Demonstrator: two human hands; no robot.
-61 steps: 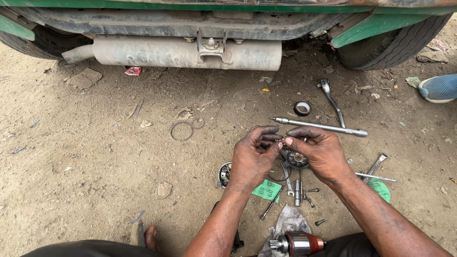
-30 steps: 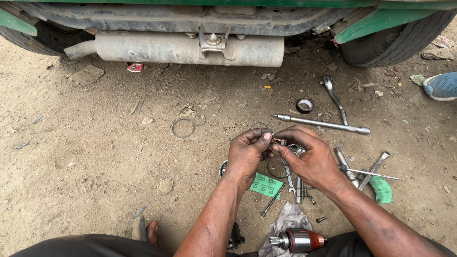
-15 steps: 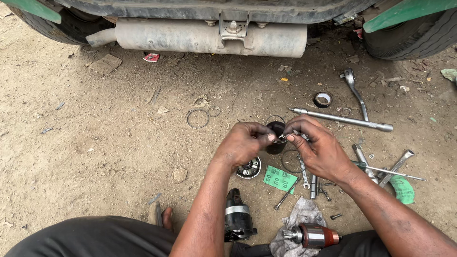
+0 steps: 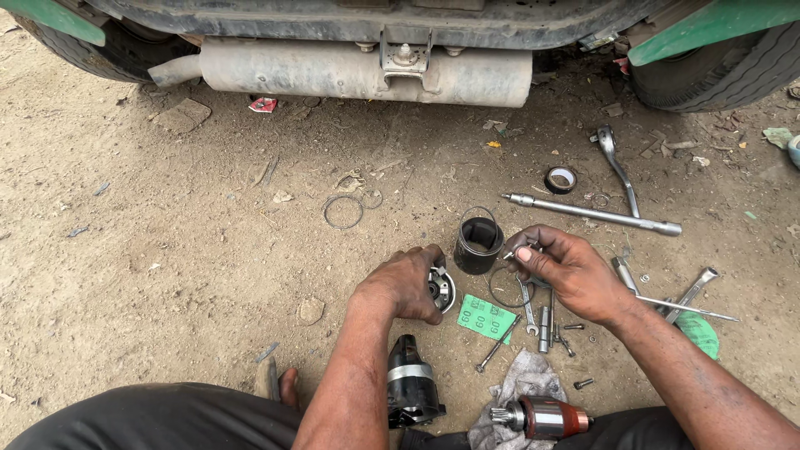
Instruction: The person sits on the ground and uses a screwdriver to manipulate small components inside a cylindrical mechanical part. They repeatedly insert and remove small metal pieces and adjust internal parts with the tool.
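My left hand [image 4: 404, 283] is closed over the round metal end plate [image 4: 442, 289] down on the dirt, just left of the black cylinder housing [image 4: 478, 243]. Right hand [image 4: 567, 271] pinches something tiny; can't tell what. I'd guess the plate's stiff, hefty and greasy, so take it by the rim.

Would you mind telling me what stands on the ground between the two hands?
In the head view, a black cylindrical housing stands upright on the dirt between the left hand and right hand, slightly beyond them.
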